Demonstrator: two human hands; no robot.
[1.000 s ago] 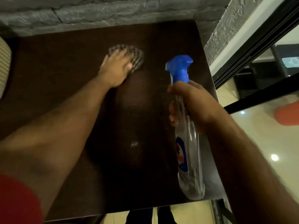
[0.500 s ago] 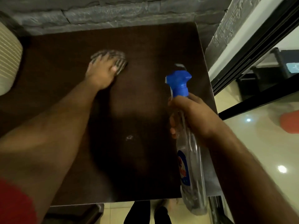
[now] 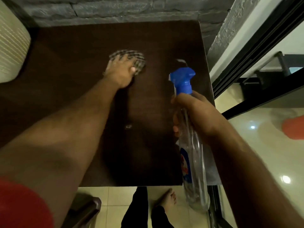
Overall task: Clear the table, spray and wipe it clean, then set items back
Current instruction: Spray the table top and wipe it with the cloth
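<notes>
A dark brown table (image 3: 69, 66) fills the middle of the head view. My left hand (image 3: 120, 71) presses flat on a checked cloth (image 3: 138, 60) at the table's far centre, fingers spread over it. My right hand (image 3: 195, 112) grips the neck of a clear spray bottle (image 3: 194, 162) with a blue trigger head (image 3: 182, 81), held above the table's right side with the nozzle pointing left. A small wet glint (image 3: 129, 126) shows on the surface near the middle.
A grey stone wall (image 3: 131, 7) runs behind the table. A cream cushion (image 3: 11, 43) sits at the far left. A dark-framed glass door (image 3: 256, 51) stands at the right. A chair edge (image 3: 85, 209) and my feet (image 3: 166, 199) are below, on tiled floor.
My left hand slid the cloth left across the table and then back toward the centre. The right hand kept its grip on the spray bottle; the view pulled back slightly.
</notes>
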